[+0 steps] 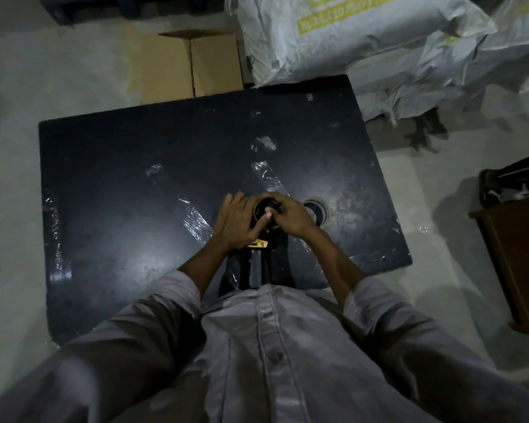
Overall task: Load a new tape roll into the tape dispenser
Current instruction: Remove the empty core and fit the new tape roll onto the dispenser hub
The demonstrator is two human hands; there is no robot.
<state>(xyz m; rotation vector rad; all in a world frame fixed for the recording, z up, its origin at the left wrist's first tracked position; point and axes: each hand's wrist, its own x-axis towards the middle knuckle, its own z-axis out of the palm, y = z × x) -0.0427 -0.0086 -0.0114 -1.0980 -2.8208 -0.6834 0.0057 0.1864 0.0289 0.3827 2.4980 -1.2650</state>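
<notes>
A black tape dispenser (258, 264) with a yellow part lies on the black table (119, 178), its handle pointing toward my body. My left hand (237, 219) and my right hand (289, 216) both grip its round head, where a dark ring (261, 209) shows between the fingers. Whether that ring is a tape roll or the dispenser's hub, I cannot tell. A second ring, a tape roll or core (316, 210), lies on the table just right of my right hand.
Strips of clear tape (268, 175) are stuck across the table top. A cardboard box (193, 65) stands beyond the table's far edge, with grey plastic sacks (364, 41) at the back right. A brown piece of furniture (519, 254) stands at the right.
</notes>
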